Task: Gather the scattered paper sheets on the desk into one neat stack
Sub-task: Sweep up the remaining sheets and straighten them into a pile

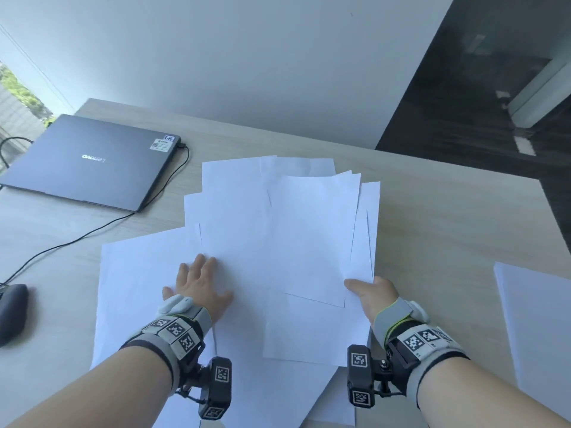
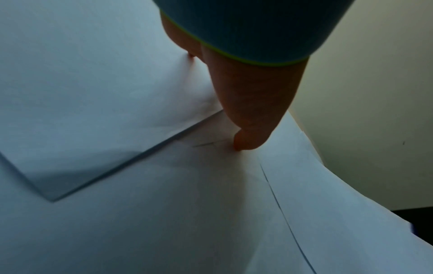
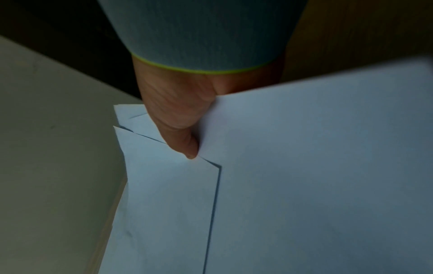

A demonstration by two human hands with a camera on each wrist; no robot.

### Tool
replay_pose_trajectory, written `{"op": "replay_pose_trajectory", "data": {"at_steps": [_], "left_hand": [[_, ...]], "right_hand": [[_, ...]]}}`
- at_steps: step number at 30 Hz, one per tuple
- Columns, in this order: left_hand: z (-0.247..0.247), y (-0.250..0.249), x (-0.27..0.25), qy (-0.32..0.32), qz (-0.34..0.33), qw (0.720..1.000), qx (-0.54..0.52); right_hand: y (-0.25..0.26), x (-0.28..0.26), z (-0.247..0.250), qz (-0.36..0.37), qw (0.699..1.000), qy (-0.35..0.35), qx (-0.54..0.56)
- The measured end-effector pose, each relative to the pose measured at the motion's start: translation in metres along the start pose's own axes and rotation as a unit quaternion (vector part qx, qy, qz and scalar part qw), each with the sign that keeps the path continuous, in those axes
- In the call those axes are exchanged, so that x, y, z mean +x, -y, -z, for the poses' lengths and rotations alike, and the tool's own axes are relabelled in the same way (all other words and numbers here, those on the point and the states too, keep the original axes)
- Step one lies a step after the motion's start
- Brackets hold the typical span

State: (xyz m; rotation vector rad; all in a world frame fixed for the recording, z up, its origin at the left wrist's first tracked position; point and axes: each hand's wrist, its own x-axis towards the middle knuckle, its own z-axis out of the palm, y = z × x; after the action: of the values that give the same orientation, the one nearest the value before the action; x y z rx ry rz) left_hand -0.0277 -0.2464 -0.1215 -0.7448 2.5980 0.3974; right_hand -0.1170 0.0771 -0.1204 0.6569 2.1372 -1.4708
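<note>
Your forearms fill the near edge of the head view, each strapped with a tagged wrist rig. Ahead of them, your left hand [image 1: 197, 284] lies flat, fingers spread and straight, pressing down on the overlapping sheets [image 1: 247, 242] that fan across the middle of the bench [image 1: 432, 217]. From the left wrist view, one finger [image 2: 246, 140] presses its tip onto the paper just past the edge of an upper sheet.

Your right hand [image 1: 372, 293] grips the right edge of the pile: the thumb [image 3: 185, 146] lies on top of the sheets, and the other fingers are hidden beneath them. Several sheet corners stick out unevenly beside that thumb, so the edges are not aligned.

One more sheet [image 1: 534, 319] lies apart at the bench's right side, well clear of the pile.

On the far left a closed laptop [image 1: 89, 162] rests on the bench, with a black cable [image 1: 102, 225] running from its corner toward you. Nearer, at the left edge, sits a dark mouse [image 1: 10, 310].
</note>
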Motion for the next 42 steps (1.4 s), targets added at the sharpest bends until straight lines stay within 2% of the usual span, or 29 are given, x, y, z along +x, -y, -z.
{"op": "replay_pose_trajectory", "data": {"at_steps": [3,7,9,12,14,18,22,24,27,30,33,35,40,42], "left_hand": [[-0.002,-0.024,-0.003,0.001,0.009,0.999,-0.044],[-0.011,-0.078,-0.021,0.035,-0.101,0.992,-0.071],[-0.020,-0.110,-0.033,0.066,-0.132,0.986,-0.074],[-0.028,-0.141,-0.044,0.131,-0.121,0.973,-0.146],[-0.038,-0.167,-0.055,0.163,-0.124,0.966,-0.154],[-0.048,-0.195,-0.070,0.183,-0.102,0.965,-0.156],[-0.053,-0.200,-0.070,0.143,-0.021,0.976,-0.163],[-0.053,-0.203,-0.068,0.105,0.027,0.971,-0.212],[-0.049,-0.202,-0.063,0.045,0.100,0.949,-0.294],[-0.044,-0.209,-0.064,0.003,0.118,0.914,-0.387],[-0.042,-0.232,-0.069,-0.003,0.105,0.884,-0.455],[-0.045,-0.249,-0.073,0.018,0.088,0.874,-0.478],[-0.081,-0.282,-0.079,0.088,0.054,0.905,-0.414],[-0.094,-0.299,-0.092,0.104,0.037,0.916,-0.385]], "right_hand": [[-0.014,0.000,0.033,-0.002,0.999,-0.023,0.039],[-0.027,-0.006,0.066,-0.014,0.993,-0.039,0.107],[-0.035,-0.009,0.092,-0.013,0.989,-0.045,0.137],[-0.046,-0.012,0.121,-0.016,0.984,-0.057,0.169],[-0.061,-0.013,0.151,-0.017,0.979,-0.075,0.187],[-0.080,-0.016,0.193,-0.008,0.969,-0.115,0.219],[-0.100,-0.011,0.235,0.005,0.958,-0.177,0.226],[-0.113,-0.006,0.258,-0.010,0.953,-0.206,0.222],[-0.129,-0.001,0.287,-0.024,0.952,-0.232,0.200],[-0.139,-0.003,0.303,-0.023,0.953,-0.242,0.181],[-0.143,-0.004,0.313,-0.020,0.964,-0.215,0.157],[-0.145,-0.007,0.313,-0.019,0.976,-0.176,0.130],[-0.147,-0.017,0.299,-0.051,0.994,-0.030,0.092],[-0.150,-0.020,0.293,-0.056,0.994,0.000,0.092]]}}
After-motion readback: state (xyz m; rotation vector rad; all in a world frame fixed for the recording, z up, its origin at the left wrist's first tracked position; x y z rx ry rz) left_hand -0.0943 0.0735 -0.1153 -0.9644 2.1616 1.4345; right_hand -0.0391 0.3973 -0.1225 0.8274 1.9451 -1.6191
